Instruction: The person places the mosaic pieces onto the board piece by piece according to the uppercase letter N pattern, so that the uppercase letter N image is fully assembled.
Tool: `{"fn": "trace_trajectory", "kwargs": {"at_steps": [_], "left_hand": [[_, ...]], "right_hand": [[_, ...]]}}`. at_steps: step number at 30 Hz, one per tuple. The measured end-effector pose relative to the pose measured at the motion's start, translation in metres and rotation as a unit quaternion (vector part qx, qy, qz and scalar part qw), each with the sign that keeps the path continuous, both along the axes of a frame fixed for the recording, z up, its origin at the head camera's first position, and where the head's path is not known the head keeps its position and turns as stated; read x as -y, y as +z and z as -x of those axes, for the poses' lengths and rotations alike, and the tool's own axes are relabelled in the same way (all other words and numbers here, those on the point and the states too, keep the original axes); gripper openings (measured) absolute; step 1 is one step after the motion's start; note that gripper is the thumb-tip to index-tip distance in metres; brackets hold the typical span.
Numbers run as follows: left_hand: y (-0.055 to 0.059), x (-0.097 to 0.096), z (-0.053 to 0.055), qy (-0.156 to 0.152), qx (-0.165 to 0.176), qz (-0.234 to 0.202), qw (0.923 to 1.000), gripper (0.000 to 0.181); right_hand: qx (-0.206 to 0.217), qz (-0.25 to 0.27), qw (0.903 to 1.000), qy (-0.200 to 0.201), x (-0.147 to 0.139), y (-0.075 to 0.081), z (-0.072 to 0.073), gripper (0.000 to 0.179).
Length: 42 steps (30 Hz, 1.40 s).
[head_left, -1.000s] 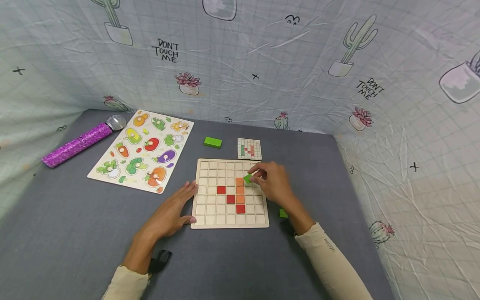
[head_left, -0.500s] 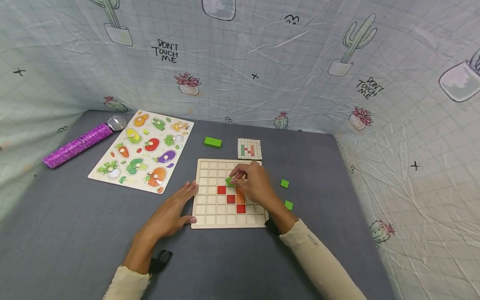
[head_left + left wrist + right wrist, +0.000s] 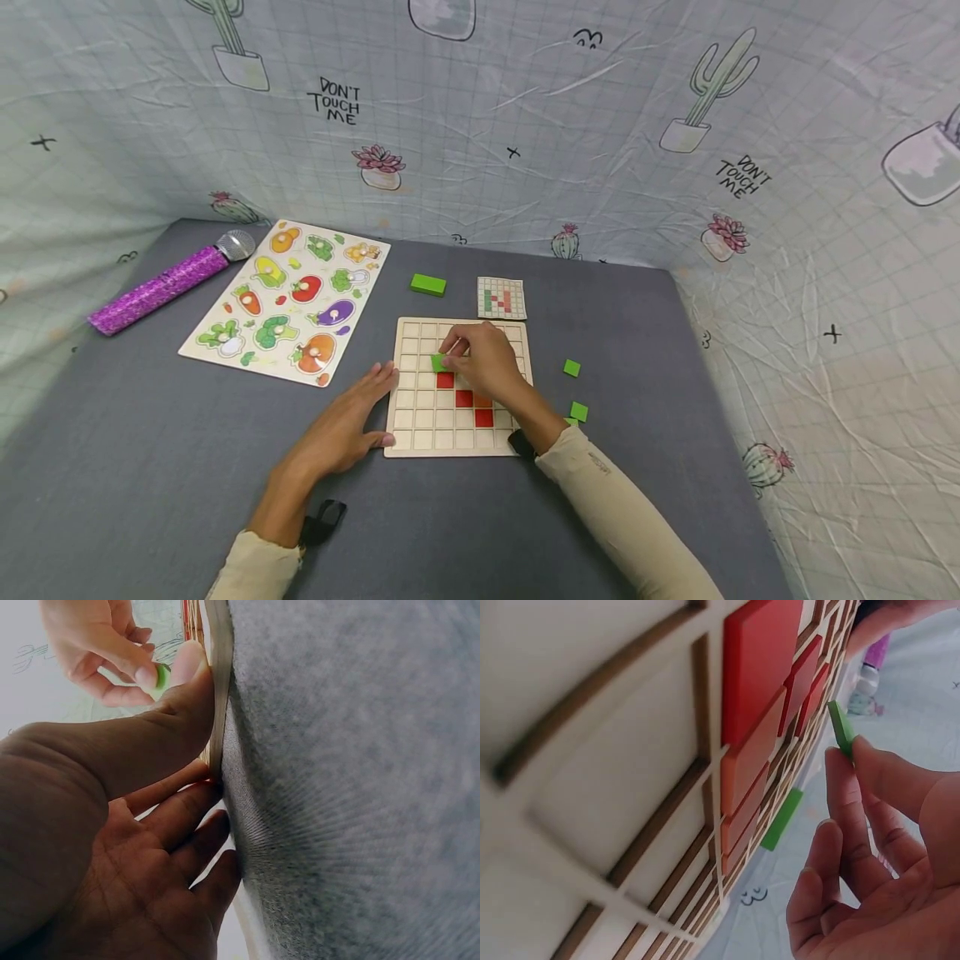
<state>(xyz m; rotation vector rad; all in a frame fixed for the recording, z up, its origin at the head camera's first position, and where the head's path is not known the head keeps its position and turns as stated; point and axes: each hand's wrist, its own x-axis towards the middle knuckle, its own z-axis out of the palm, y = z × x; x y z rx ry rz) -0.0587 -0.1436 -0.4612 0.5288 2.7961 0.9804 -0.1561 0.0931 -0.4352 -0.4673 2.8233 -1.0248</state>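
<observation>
My right hand (image 3: 486,360) is over the wooden grid board (image 3: 423,419), pinching a green square tile (image 3: 438,363) between thumb and fingertips. In the right wrist view the tile (image 3: 841,729) is tilted and raised off the board. Just below it in the head view, a red tile (image 3: 446,380) sits in a cell. More red tiles run diagonally down to the right, beside orange tiles (image 3: 483,401) partly hidden by the right hand. My left hand (image 3: 347,423) rests against the board's left edge, fingers straight and thumb spread, its thumb (image 3: 189,682) touching the rim.
Loose green tiles (image 3: 572,367) lie right of the board, one partly behind the right sleeve. Behind it are a green block (image 3: 428,285) and a small pattern card (image 3: 502,298). A vegetable puzzle board (image 3: 285,302) and a purple glitter microphone (image 3: 172,283) lie at the left.
The right hand has moved left across the board with the green tile, from the right columns to above the left red tile. The left hand has stayed at the board's edge.
</observation>
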Motion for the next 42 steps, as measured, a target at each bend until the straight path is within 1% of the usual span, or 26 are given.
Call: {"fn": "trace_trajectory", "kwargs": {"at_steps": [5, 10, 15, 26, 32, 38, 42], "left_hand": [[0.0, 0.0, 0.0, -0.001, -0.002, -0.002, 1.0, 0.093], [0.0, 0.0, 0.0, 0.0, -0.003, -0.001, 1.0, 0.093], [0.0, 0.0, 0.0, -0.001, -0.005, 0.001, 1.0, 0.092], [0.0, 0.0, 0.0, -0.003, -0.009, -0.001, 1.0, 0.091], [0.0, 0.0, 0.0, -0.004, -0.009, -0.001, 0.9999, 0.091], [-0.002, -0.001, -0.001, 0.0, -0.003, -0.003, 1.0, 0.093], [-0.002, -0.001, 0.0, 0.001, 0.002, 0.0, 1.0, 0.094]], "right_hand": [[0.0, -0.022, 0.9998, -0.001, 0.008, -0.001, 0.004, 0.006], [-0.01, -0.046, 0.9989, -0.001, 0.017, -0.002, 0.008, 0.008], [-0.005, -0.077, 0.9971, 0.001, 0.024, -0.003, 0.01, 0.009], [-0.008, -0.13, 0.9913, 0.018, 0.027, -0.004, 0.011, 0.006], [-0.013, -0.116, 0.993, 0.019, 0.02, -0.003, 0.006, 0.009], [-0.013, -0.068, 0.9975, 0.013, 0.004, 0.0, -0.002, 0.015], [-0.023, -0.035, 0.9991, 0.005, -0.009, 0.002, -0.005, 0.017]]}}
